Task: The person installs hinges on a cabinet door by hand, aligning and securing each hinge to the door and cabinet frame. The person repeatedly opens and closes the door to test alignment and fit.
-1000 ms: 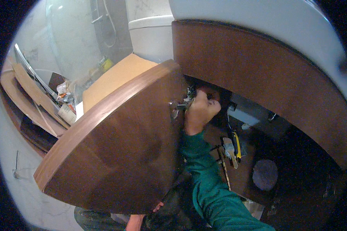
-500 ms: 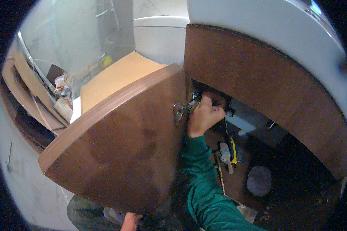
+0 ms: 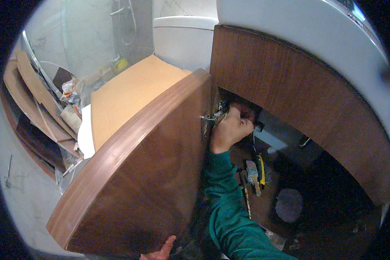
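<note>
the left hand (image 3: 160,252) clasps the lower edge of the dark brown, curved wooden door (image 3: 134,195), angled outward; a loosened grip could let it sag, straining the silver metal hinge (image 3: 210,118). the right hand (image 3: 231,130) curls beside it, holding what i cannot tell. rightward, the dark cabinet opening (image 3: 329,186) gives room, bounded above by the brown wooden panel (image 3: 294,82).

I look down on the brown cabinet floor (image 3: 264,211), which carries a flat brush (image 3: 251,170) and, just beside it on the right, a slim yellow-and-black tool (image 3: 260,168). Left of the brush I see a thin rod (image 3: 247,200); farther right, a round grey shape (image 3: 289,205) I cannot identify.
</note>
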Demonstrator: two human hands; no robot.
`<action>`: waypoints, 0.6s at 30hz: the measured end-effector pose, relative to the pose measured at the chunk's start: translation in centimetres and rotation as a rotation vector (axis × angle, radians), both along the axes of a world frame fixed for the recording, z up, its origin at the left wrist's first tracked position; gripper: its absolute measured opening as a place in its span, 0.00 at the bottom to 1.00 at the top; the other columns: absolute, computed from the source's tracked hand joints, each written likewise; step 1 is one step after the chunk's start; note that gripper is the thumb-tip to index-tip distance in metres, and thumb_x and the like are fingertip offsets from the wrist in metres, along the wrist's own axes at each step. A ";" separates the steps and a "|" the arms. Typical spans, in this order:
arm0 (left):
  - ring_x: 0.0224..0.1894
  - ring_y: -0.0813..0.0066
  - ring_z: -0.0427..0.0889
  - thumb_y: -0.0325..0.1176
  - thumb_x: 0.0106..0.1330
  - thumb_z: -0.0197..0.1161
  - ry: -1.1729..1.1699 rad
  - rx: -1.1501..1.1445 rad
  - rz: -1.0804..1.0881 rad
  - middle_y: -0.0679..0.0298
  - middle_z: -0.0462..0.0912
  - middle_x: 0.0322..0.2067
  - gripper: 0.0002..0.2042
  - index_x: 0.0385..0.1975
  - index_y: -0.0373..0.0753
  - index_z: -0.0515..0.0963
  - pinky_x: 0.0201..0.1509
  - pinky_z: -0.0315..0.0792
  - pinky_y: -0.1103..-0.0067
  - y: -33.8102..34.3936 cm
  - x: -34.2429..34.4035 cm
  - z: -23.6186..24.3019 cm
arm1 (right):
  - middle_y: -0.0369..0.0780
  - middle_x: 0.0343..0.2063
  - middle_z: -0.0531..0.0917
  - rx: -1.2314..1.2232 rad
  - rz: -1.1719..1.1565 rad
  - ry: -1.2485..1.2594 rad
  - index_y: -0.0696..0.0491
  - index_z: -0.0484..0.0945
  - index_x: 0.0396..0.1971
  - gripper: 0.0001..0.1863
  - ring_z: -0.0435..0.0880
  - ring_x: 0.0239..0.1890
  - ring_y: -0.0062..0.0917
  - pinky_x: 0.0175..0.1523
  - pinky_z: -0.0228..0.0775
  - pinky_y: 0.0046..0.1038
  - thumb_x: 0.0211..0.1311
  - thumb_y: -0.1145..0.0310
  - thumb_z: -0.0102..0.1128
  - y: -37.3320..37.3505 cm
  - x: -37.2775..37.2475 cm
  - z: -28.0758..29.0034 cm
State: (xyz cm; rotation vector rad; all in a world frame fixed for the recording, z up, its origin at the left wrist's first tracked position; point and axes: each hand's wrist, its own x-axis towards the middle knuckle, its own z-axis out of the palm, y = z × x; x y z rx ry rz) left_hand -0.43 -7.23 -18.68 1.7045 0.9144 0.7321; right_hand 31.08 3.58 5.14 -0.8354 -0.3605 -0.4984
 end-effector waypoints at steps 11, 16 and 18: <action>0.50 0.63 0.76 0.33 0.50 0.72 0.005 0.053 0.008 0.57 0.76 0.51 0.29 0.53 0.37 0.71 0.59 0.68 0.65 2.0 -0.8 1.4 | 0.33 0.11 0.68 -0.001 0.105 0.092 0.53 0.60 0.09 0.20 0.65 0.12 0.16 0.15 0.56 0.25 0.52 0.70 0.59 0.4 0.6 -1.0; 0.51 0.64 0.76 0.33 0.50 0.72 -0.022 0.077 0.020 0.58 0.76 0.51 0.29 0.53 0.37 0.71 0.59 0.68 0.65 2.7 -0.9 3.4 | 0.32 0.14 0.68 0.003 0.073 0.102 0.56 0.63 0.10 0.16 0.63 0.16 0.16 0.19 0.54 0.25 0.53 0.74 0.56 0.7 0.7 -1.8; 0.51 0.64 0.76 0.33 0.50 0.72 -0.018 0.042 0.053 0.58 0.76 0.51 0.29 0.53 0.37 0.71 0.59 0.68 0.65 3.0 -0.7 5.0 | 0.33 0.16 0.68 0.035 0.074 0.133 0.57 0.64 0.13 0.14 0.64 0.18 0.17 0.21 0.55 0.25 0.53 0.74 0.56 0.8 0.5 -1.6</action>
